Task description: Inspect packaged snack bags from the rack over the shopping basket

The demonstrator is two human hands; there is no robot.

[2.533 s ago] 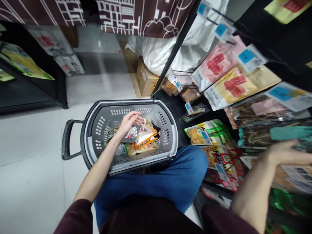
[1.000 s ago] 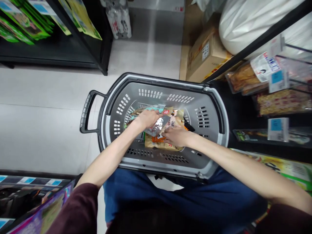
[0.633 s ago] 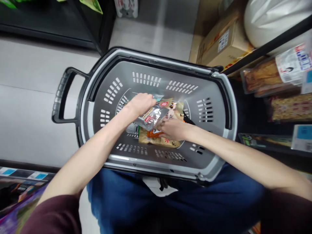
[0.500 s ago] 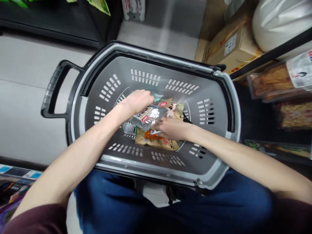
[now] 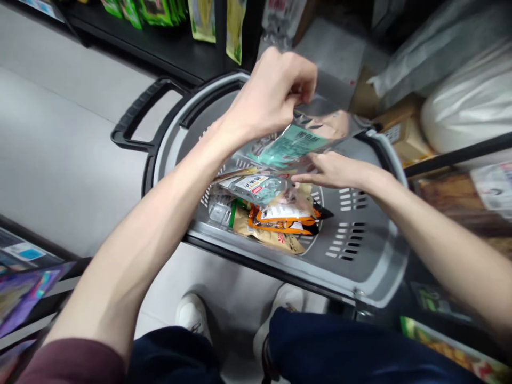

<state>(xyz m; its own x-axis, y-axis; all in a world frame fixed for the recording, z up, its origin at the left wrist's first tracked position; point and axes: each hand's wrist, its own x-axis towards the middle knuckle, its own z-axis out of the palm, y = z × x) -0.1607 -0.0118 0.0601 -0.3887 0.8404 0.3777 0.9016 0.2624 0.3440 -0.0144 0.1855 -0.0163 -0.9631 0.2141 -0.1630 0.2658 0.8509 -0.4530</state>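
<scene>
My left hand [image 5: 276, 90] is closed on the top edge of a clear plastic food packet with a teal label [image 5: 294, 143], held up over the far side of a grey shopping basket [image 5: 352, 269]. My right hand [image 5: 334, 169] is open below that packet, its fingers stretched over the basket's contents. Whether its fingertips touch anything is unclear. Lying in the basket are a silvery packet [image 5: 256, 186] with a red mark, an orange and white packet [image 5: 284, 218], a tan packet [image 5: 272, 237] and a clear container [image 5: 220, 209].
The basket's black handle [image 5: 138, 114] sticks out to the left. Shelves with green packets [image 5: 156, 10] stand at the back left. On the right are a cardboard box [image 5: 406, 133], a large white sack [image 5: 460, 106] and shelved packets. My shoes [image 5: 194, 314] are below the basket.
My left hand has risen out of the basket, lifting the teal-labelled packet. My right hand has come off the packets and its fingers have straightened. The view has shifted.
</scene>
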